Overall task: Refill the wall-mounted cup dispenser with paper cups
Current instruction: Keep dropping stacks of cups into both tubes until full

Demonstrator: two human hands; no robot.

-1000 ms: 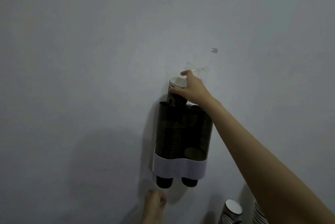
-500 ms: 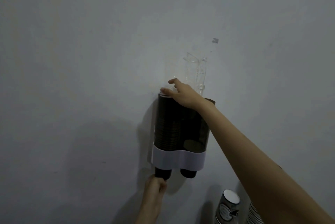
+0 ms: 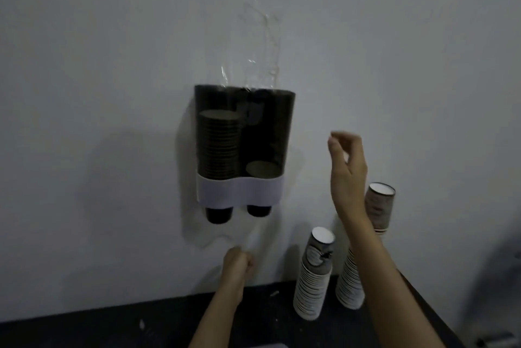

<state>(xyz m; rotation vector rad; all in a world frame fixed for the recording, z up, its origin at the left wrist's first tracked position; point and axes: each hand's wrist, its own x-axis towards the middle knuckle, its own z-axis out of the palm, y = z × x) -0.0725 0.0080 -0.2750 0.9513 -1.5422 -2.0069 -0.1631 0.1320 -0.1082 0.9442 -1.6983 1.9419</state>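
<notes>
Empty right hand (image 3: 348, 170), fingers loosely spread, hangs between the dark two-tube wall dispenser (image 3: 244, 147) and stacked paper cups (image 3: 313, 274), seemingly poised for more.

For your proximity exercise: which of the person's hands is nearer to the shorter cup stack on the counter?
Left. The left hand hangs curled just left of the shorter cup stack's top; the right hand is higher, above and right, nearer the taller stack.
</notes>
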